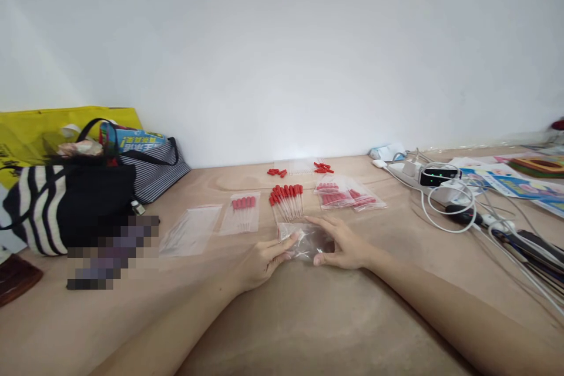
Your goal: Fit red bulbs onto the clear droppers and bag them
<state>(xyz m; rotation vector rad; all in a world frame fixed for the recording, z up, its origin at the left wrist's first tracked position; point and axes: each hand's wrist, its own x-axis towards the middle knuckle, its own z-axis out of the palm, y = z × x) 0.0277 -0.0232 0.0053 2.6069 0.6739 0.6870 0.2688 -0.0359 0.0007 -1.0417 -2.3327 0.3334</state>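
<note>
A clear plastic zip bag [304,247] lies in front of me between my hands. My left hand [268,255] pinches its left side between thumb and fingers. At the bag's right side, my right hand [346,244] is open, its thumb and fingers spread apart around that edge. Just beyond is a fanned pile of glass droppers with red bulbs [287,200]. A bag of several red-bulbed droppers [241,211] lies to the left, beside flat clear bags [191,229]. More bags with red bulbs [337,194] overlap at the right.
Loose red bulbs [277,173] and glass tubes [299,167] lie near the wall. A black-and-white bag [88,205] and a striped bag [156,170] stand left. At right are a power strip [408,179] with tangled cables and printed booklets [524,185].
</note>
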